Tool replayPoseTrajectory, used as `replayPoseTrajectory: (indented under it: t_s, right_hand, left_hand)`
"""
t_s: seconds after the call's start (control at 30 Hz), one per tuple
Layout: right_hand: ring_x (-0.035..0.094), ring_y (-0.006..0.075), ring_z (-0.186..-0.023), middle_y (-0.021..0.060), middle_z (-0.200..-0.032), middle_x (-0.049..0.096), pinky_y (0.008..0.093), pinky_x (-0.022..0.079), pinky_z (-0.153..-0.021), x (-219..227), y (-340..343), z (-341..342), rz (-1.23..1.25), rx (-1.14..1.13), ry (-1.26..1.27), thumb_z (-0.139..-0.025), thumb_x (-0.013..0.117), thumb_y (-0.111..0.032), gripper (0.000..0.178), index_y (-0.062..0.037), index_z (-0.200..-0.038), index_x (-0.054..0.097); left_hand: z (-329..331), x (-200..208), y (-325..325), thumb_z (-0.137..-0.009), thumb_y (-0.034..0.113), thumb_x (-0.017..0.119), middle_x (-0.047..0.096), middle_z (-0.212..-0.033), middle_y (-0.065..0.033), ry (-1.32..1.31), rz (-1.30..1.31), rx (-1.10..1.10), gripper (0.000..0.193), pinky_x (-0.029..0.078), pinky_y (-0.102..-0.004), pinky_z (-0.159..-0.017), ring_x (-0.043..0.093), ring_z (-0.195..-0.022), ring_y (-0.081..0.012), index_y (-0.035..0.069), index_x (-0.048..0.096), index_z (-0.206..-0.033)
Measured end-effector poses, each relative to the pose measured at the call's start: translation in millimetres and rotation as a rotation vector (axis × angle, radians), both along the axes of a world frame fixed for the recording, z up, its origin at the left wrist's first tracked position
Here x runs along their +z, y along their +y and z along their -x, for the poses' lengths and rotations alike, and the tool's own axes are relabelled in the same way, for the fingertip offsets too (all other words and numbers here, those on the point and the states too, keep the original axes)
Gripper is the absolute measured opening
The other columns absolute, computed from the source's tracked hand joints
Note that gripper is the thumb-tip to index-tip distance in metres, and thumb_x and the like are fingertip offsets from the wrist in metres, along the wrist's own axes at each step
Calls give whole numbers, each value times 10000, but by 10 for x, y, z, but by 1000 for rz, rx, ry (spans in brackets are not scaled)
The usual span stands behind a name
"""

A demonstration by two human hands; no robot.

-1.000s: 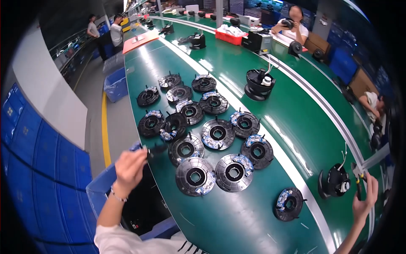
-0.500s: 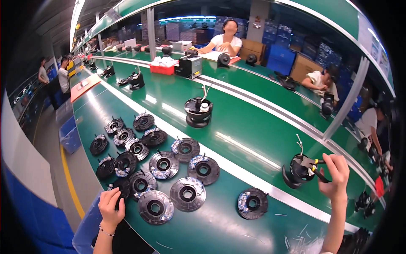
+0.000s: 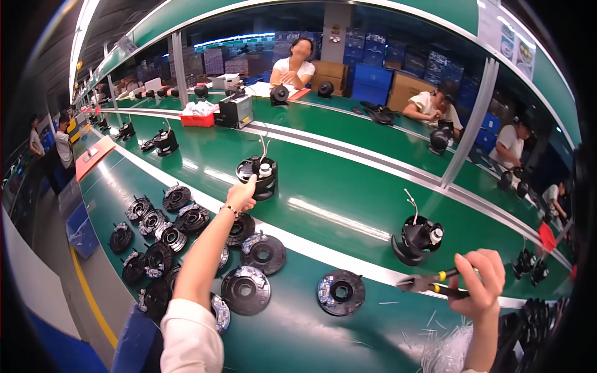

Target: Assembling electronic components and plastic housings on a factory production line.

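Note:
My left hand [image 3: 241,196] reaches forward to a round black motor housing [image 3: 266,188] on the green belt. Its fingers close at the housing's near left side, partly hiding it. From that housing rise a white cap and thin white wires. My right hand [image 3: 482,280] holds wire cutters [image 3: 418,283] with black-and-yellow handles, their jaws pointing left above the white edge strip. Just beyond the cutters stands a second black housing [image 3: 418,241], also with a white cap and upright wires. By itself near the cutters lies a black disc with a circuit board [image 3: 341,292].
Several black discs [image 3: 247,290] lie on the near green table, some hidden under my left arm. Clear plastic strips [image 3: 449,349] are heaped near my right wrist. A red bin [image 3: 198,118] and a black metal box [image 3: 234,112] stand across the belt. Other people sit beyond.
My left hand has moved from the discs at lower left up to the black housing. My right hand has drawn the cutters back from the right housing toward me. The view has shifted right.

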State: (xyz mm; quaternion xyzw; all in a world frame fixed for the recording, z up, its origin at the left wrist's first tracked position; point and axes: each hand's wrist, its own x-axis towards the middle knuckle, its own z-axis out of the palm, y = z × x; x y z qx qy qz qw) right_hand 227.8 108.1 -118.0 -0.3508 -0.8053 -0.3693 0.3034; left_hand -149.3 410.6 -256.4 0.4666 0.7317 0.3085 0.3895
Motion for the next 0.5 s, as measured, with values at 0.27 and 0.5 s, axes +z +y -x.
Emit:
replayPoseTrajectory:
  t_s: [0.27,0.5]
  right_hand:
    - [492,260,-585,111,-758,530,345,397,-515,10,-318,-316,32,-136,-13,-421,561,4,481,16,-902,579]
    - [527,278,-666,130,-781,545,340,440,-587,-2,-48,-172,157,-72,212,-435,605,32,493,18,-927,589]
  left_hand:
    - [-331,-509,470,-820,262,386,585,-876,-147,-1166,-102,184,316,485,-315,-535,549,-678,-208,41,512,-1006]
    - [-622,105,-261,-785,-34,346,460,-1099,-212,-938,-220,-157,354,520,-441,-792,524,-978,-302,-116,357,-1129]
